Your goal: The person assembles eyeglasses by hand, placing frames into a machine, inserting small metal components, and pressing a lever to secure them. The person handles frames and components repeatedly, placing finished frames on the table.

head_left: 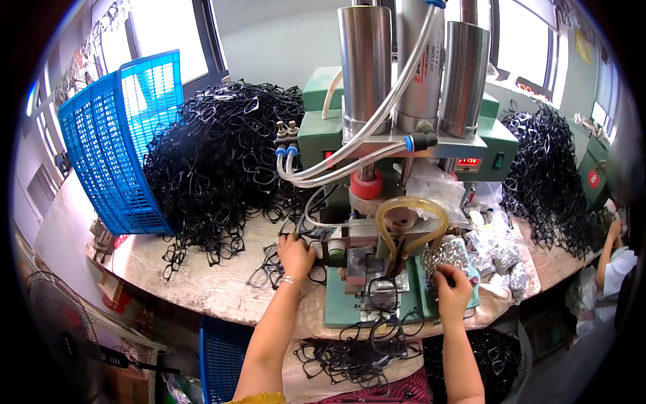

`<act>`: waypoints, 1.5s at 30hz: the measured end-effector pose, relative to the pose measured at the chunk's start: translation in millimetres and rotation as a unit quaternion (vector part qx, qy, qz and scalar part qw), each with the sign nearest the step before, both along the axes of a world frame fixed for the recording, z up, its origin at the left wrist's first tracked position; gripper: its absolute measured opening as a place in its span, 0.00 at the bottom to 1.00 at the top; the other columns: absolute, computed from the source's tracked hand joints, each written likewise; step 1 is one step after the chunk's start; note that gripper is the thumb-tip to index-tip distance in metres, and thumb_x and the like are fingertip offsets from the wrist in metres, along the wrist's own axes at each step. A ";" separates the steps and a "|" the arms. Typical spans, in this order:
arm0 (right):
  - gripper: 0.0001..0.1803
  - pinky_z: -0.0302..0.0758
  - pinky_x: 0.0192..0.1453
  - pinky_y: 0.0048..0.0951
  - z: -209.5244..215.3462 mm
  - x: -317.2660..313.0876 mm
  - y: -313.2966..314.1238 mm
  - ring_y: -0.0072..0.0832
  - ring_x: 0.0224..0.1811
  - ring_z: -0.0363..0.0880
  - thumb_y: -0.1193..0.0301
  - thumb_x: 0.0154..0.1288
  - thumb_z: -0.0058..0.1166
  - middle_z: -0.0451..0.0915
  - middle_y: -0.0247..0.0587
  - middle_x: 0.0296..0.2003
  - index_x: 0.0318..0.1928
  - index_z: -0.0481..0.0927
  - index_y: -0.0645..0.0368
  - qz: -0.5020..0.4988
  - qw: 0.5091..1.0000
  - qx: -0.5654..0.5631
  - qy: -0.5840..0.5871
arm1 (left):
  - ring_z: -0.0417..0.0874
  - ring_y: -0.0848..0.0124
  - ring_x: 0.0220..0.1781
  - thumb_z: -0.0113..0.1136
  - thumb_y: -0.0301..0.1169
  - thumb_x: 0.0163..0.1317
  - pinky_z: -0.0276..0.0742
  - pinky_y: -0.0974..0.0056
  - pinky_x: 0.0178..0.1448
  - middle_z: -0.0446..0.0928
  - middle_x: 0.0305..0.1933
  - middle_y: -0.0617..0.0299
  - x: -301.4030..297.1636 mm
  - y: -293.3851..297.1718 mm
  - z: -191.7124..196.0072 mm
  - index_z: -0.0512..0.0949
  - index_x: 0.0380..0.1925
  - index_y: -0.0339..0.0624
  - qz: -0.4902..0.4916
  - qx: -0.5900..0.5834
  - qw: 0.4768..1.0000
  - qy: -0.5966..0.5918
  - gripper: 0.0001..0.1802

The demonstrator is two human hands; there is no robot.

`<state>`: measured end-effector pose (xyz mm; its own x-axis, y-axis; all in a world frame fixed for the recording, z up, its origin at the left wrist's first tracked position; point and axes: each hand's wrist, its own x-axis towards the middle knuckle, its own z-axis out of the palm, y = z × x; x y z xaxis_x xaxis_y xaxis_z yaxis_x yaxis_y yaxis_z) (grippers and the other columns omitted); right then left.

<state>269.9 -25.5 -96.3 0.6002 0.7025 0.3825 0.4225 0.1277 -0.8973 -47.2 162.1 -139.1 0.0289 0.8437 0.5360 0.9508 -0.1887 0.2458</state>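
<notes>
My left hand (296,257) is on the table left of the press, its bent fingers closed on a black eyeglass frame among several loose frames (270,264). At the right side of the press base, my right hand (455,293) has thumb and fingers pinched together at the edge of a heap of small silver metal parts (444,261); the piece between the fingertips is too small to make out. Between my hands stands a green press (336,303) with metal cylinders. Another black eyeglass frame (383,293) sits at its front, below a looped yellowish tube (412,202).
A large pile of black eyeglass frames (222,148) spills from a tilted blue basket (114,148). Another pile (545,175) stands at right. Plastic bags of silver parts (505,259) lie beside the press. More frames (356,353) rest below it. A co-worker's arm (607,252) shows far right.
</notes>
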 end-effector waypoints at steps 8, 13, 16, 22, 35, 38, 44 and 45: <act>0.07 0.74 0.49 0.30 2.1 27.7 -81.6 0.31 0.40 0.81 0.84 0.54 0.62 0.84 0.41 0.35 0.35 0.84 0.64 -0.072 0.996 -0.018 -0.050 | 0.69 0.79 0.22 0.49 0.39 0.77 0.66 0.71 0.26 0.74 0.25 0.67 -45.8 -43.5 30.3 0.75 0.35 0.38 -0.117 0.007 0.873 -0.473 0.16; 0.07 0.77 0.50 0.33 63.6 -22.6 -29.1 0.35 0.41 0.83 0.80 0.53 0.64 0.84 0.42 0.35 0.36 0.85 0.63 0.131 0.987 0.042 -0.086 | 0.69 0.82 0.27 0.64 0.35 0.67 0.66 0.73 0.31 0.76 0.25 0.70 -40.0 -58.2 39.5 0.79 0.29 0.34 -0.115 -0.166 0.882 -0.425 0.14; 0.11 0.77 0.47 0.30 66.8 -50.7 6.8 0.32 0.40 0.83 0.79 0.55 0.64 0.84 0.43 0.38 0.40 0.82 0.64 0.152 0.986 0.067 -0.029 | 0.75 0.82 0.30 0.65 0.31 0.65 0.70 0.74 0.34 0.81 0.31 0.67 -28.4 -74.1 27.7 0.80 0.34 0.35 -0.140 -0.224 0.850 -0.455 0.09; 0.19 0.76 0.51 0.25 54.3 -70.1 4.9 0.23 0.42 0.82 0.80 0.58 0.63 0.82 0.39 0.39 0.50 0.76 0.67 0.174 0.974 0.074 0.126 | 0.79 0.75 0.33 0.52 0.28 0.74 0.75 0.73 0.36 0.80 0.35 0.60 -10.4 -108.9 40.4 0.73 0.39 0.38 -0.164 -0.132 0.748 -0.629 0.05; 0.21 0.72 0.64 0.33 101.0 -60.8 -18.9 0.33 0.60 0.77 0.78 0.62 0.58 0.80 0.46 0.54 0.56 0.76 0.64 0.283 0.952 -0.024 0.114 | 0.79 0.60 0.32 0.39 0.37 0.73 0.74 0.66 0.41 0.78 0.30 0.40 61.9 -209.4 168.7 0.65 0.37 0.40 -0.341 -0.562 0.432 -0.617 0.12; 0.13 0.69 0.67 0.46 53.3 -10.9 0.8 0.50 0.62 0.74 0.73 0.55 0.63 0.79 0.53 0.54 0.43 0.85 0.59 0.082 0.966 -0.043 -0.242 | 0.79 0.63 0.35 0.42 0.38 0.75 0.75 0.66 0.40 0.78 0.32 0.41 88.0 -192.6 134.0 0.65 0.38 0.41 -0.316 -0.609 0.335 -0.646 0.12; 0.08 0.67 0.67 0.46 -5.0 31.0 -5.7 0.51 0.65 0.71 0.72 0.48 0.69 0.79 0.55 0.53 0.32 0.87 0.55 -0.018 0.954 -0.065 -0.292 | 0.82 0.63 0.29 0.42 0.37 0.75 0.77 0.68 0.26 0.79 0.33 0.41 88.7 -188.5 122.8 0.67 0.40 0.41 -0.304 -0.600 0.278 -0.686 0.11; 0.06 0.67 0.67 0.46 -3.3 28.4 0.7 0.50 0.63 0.72 0.73 0.49 0.67 0.80 0.54 0.51 0.31 0.86 0.56 -0.024 0.956 -0.056 -0.287 | 0.82 0.63 0.27 0.42 0.37 0.75 0.77 0.69 0.23 0.79 0.33 0.41 89.2 -188.0 122.9 0.67 0.41 0.41 -0.302 -0.585 0.280 -0.699 0.11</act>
<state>298.3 -24.8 -99.6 0.3465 0.7353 0.5824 0.8522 0.0127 -0.5231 42.0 -25.9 -16.2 0.8074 0.5334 -0.2523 -0.3470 0.7751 0.5281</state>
